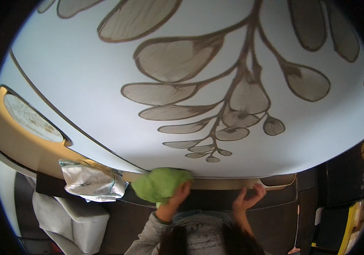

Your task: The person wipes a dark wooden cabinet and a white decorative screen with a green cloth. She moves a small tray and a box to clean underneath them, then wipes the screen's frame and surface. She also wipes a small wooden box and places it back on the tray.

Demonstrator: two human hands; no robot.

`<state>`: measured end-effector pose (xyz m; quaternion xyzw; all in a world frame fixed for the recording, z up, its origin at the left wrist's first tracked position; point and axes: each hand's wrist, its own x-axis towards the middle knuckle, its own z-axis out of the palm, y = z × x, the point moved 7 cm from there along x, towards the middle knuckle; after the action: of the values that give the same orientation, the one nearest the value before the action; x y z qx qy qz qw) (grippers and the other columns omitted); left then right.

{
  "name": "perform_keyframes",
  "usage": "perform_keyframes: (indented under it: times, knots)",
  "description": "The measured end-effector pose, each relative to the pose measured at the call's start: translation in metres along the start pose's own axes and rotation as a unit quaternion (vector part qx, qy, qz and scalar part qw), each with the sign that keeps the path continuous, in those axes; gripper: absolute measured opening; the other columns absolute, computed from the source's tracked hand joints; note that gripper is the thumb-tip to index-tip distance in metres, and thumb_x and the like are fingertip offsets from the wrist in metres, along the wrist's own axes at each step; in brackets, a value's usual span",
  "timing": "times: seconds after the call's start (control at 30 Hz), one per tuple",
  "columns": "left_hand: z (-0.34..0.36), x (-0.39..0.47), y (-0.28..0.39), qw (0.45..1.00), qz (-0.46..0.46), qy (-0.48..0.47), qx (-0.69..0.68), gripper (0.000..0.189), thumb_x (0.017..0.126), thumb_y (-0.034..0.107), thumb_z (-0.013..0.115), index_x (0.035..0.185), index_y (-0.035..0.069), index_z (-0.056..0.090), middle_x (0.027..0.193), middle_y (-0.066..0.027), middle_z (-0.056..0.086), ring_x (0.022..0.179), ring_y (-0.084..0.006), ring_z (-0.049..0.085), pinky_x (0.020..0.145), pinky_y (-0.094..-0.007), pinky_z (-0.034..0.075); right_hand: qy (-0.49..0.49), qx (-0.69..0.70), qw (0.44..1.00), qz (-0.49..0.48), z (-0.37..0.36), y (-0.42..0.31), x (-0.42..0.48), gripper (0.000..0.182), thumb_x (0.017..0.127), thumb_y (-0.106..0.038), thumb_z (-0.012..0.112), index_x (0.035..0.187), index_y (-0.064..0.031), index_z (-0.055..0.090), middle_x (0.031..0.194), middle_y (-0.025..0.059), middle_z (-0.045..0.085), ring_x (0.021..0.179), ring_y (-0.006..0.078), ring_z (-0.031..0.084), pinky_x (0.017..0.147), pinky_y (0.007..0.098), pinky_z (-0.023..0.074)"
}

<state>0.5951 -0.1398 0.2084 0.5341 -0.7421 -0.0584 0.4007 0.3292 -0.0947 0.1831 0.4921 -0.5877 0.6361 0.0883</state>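
My left hand [181, 193] grips a bunched green cloth [159, 185], which lies against the lower edge of a white wall panel [89, 105]. A large brown-outlined leaf branch [248, 98] is pictured on that panel. My right hand [248, 197] holds nothing, its fingers apart and slightly curled. It is close to the pale ledge [215, 184] that runs below the panel; whether the fingertips touch it, I cannot tell.
A crumpled whitish fabric item [94, 181] lies left of the green cloth. Further down stands a grey upholstered chair [73, 220]. To the right are a long-handled tool [297, 220], a black cabinet [344, 181] and a yellow-edged dark object [333, 224]. A round decorated inset [32, 118] is at left.
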Motion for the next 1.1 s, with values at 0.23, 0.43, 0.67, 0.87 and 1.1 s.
perform_keyframes:
  times: [0.23, 0.43, 0.67, 0.87, 1.1]
  knots:
    - [0.056, -0.015, 0.043, 0.975, 0.186, -0.103, 0.057, 0.033, 0.084, 0.022, 0.061, 0.114, 0.009, 0.058, 0.116, -0.0112, 0.058, 0.106, -0.0269, 0.056, 0.09, -0.0436, 0.044, -0.245, 0.182, 0.951, -0.049, 0.051, -0.072, -0.008, 0.045, 0.075, -0.008, 0.071, 0.114, -0.0017, 0.05, 0.116, 0.0208, 0.048, 0.102, 0.0332, 0.052, 0.084, 0.0424, 0.0447]
    - [0.002, 0.014, 0.04, 0.992, 0.006, 0.013, -0.122, 0.031, 0.077, 0.009, 0.064, 0.108, 0.005, 0.061, 0.098, -0.0128, 0.063, 0.088, -0.0298, 0.061, 0.08, -0.0407, 0.046, -0.172, 0.235, 0.955, -0.055, 0.044, -0.1, 0.022, 0.04, 0.074, -0.003, 0.071, 0.11, -0.0022, 0.054, 0.108, 0.0182, 0.055, 0.091, 0.0301, 0.058, 0.077, 0.0376, 0.0485]
    - [0.009, 0.012, 0.051, 0.99, 0.069, -0.117, -0.03, 0.037, 0.079, 0.009, 0.06, 0.115, 0.006, 0.059, 0.11, -0.0166, 0.059, 0.103, -0.0348, 0.054, 0.09, -0.0455, 0.04, -0.314, 0.209, 0.924, 0.06, 0.07, -0.092, -0.029, 0.014, 0.08, -0.002, 0.061, 0.093, 0.0012, 0.064, 0.097, 0.0194, 0.062, 0.084, 0.0323, 0.062, 0.073, 0.0369, 0.0502]
    - [-0.013, 0.018, 0.096, 0.939, 0.221, -0.118, 0.236, 0.034, 0.081, 0.016, 0.057, 0.115, 0.009, 0.06, 0.113, -0.0144, 0.059, 0.106, -0.0343, 0.054, 0.092, -0.0467, 0.041, -0.355, 0.21, 0.906, 0.095, 0.055, -0.082, -0.055, 0.048, 0.083, -0.01, 0.059, 0.125, 0.0085, 0.046, 0.127, 0.0293, 0.045, 0.116, 0.0426, 0.048, 0.094, 0.0428, 0.0407]
    - [-0.034, 0.023, 0.105, 0.92, 0.284, -0.014, 0.271, 0.037, 0.083, 0.024, 0.059, 0.116, 0.008, 0.059, 0.119, -0.0138, 0.055, 0.11, -0.0326, 0.052, 0.094, -0.047, 0.04, -0.224, 0.141, 0.963, 0.048, 0.04, -0.118, 0.008, 0.063, 0.081, -0.013, 0.06, 0.135, 0.0064, 0.035, 0.142, 0.0305, 0.025, 0.129, 0.0509, 0.025, 0.105, 0.0537, 0.0212]
